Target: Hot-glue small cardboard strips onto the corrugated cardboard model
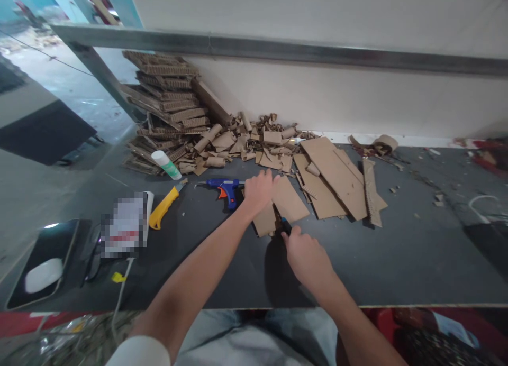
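My left hand (260,190) presses down with bunched fingers on a piece of cardboard (264,221) lying on the dark table. In my right hand (307,254) is a utility knife (285,226) with a dark and blue handle. Its dark blade end meets the cardboard, close to a slit between that piece and a lighter flap of cardboard (290,199) on the right. How far the blade goes in is hidden. Just left of my left hand lies a blue glue gun (224,184) with an orange trigger.
Stacked corrugated cardboard (170,99) stands at the back left, beside a heap of scraps (242,141). Larger cardboard sheets (337,178) lie to the right. A yellow cutter (164,207), a glue stick (166,165) and a phone (39,255) under a white case are on the left.
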Motion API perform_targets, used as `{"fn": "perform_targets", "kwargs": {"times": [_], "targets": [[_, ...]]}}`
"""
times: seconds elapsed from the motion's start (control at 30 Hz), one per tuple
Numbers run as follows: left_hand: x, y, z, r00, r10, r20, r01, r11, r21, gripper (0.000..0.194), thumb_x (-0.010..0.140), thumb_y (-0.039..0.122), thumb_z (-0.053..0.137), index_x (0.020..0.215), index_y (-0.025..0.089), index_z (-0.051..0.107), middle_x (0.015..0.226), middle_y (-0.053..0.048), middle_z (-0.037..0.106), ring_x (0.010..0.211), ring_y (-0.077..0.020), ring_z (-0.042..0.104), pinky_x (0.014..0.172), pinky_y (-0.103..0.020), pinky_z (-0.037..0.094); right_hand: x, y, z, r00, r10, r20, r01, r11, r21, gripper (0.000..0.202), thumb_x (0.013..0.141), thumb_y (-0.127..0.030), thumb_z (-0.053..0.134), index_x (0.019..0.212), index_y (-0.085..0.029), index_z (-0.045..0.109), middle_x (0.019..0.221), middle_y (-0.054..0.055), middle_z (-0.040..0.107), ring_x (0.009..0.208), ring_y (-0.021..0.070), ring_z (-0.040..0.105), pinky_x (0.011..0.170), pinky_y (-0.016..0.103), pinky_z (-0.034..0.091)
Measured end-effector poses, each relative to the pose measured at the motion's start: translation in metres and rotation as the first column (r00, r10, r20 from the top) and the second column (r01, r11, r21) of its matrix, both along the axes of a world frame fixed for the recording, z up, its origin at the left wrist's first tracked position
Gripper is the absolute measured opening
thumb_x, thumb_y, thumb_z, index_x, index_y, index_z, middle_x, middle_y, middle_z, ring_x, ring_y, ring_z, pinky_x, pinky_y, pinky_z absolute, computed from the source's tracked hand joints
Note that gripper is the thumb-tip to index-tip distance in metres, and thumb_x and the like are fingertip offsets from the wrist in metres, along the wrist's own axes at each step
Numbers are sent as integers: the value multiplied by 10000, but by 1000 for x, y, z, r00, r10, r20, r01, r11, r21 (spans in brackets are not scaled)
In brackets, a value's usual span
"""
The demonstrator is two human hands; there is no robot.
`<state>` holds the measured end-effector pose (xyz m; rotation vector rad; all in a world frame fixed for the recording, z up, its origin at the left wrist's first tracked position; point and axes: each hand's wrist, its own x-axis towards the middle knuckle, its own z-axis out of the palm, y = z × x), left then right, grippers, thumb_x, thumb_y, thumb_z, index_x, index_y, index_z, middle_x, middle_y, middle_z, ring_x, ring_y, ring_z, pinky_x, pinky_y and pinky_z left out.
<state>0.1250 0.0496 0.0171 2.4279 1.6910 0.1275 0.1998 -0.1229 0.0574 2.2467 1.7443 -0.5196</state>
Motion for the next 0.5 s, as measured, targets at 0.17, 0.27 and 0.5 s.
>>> {"fn": "perform_targets", "kwargs": {"times": [0.17, 0.27, 0.5], "targets": [[5, -9, 2, 1000, -13, -7, 12, 999, -38, 485, 1040, 509, 334, 1202, 158, 628, 1032, -168, 732, 971, -307, 726, 829, -396, 538, 13, -7, 2, 999, 27, 25, -26, 1000, -15, 296, 1059, -246, 319, 989, -123, 579, 846, 170, 736, 835, 342, 761, 658, 405, 560], [6, -14, 2, 1000, -7, -24, 5, 998, -67, 497, 1047, 472, 323, 1112, 132, 680, 968, -184, 743, 942, -311, 734, 816, -397, 542, 19, -15, -1, 998, 51, 31, -50, 999, -16, 272, 1055, -246, 330, 1043, -125, 574, 851, 171, 735, 818, 345, 760, 646, 405, 554], [6, -23, 0, 1000, -16, -23, 15, 998, -62, 565, 1055, 467, 279, 1051, 134, 737, 957, -186, 752, 947, -312, 733, 816, -410, 547, 23, -16, -10, 992, 116, 39, -115, 993, -39, 292, 1071, -281, 300, 1137, -125, 538, 833, 166, 740, 806, 330, 762, 639, 385, 552]]}}
